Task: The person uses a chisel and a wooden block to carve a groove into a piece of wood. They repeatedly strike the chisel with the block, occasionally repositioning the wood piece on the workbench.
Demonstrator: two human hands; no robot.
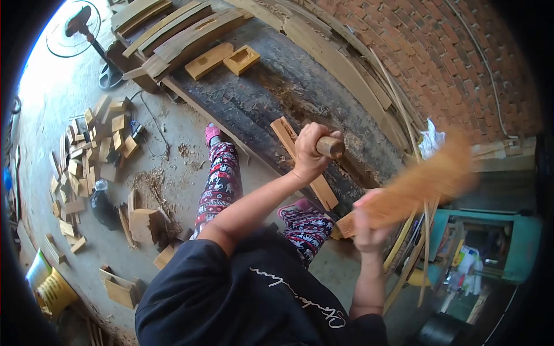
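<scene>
My left hand [313,149] is wrapped round a thick round wooden handle [330,147], which looks like a chisel's. The blade is hidden beneath the fist. Under that hand lies a reddish plank [324,193], with a cut slot showing near its far end. To the right, my right hand [370,229] grips the narrow end of a wooden mallet [418,187]. Motion smears the mallet's broad head, which is up and to the right, apart from the chisel handle. The plank rests on a dark workbench [231,95] strewn with shavings.
Two mortised blocks, one of them a small block [242,59], lie farther along the bench, near stacked boards [193,37]. Wood offcuts [86,155] are heaped on the floor at left. A fan [83,29] stands behind. A brick wall [427,63] and a green machine [522,248] are at right.
</scene>
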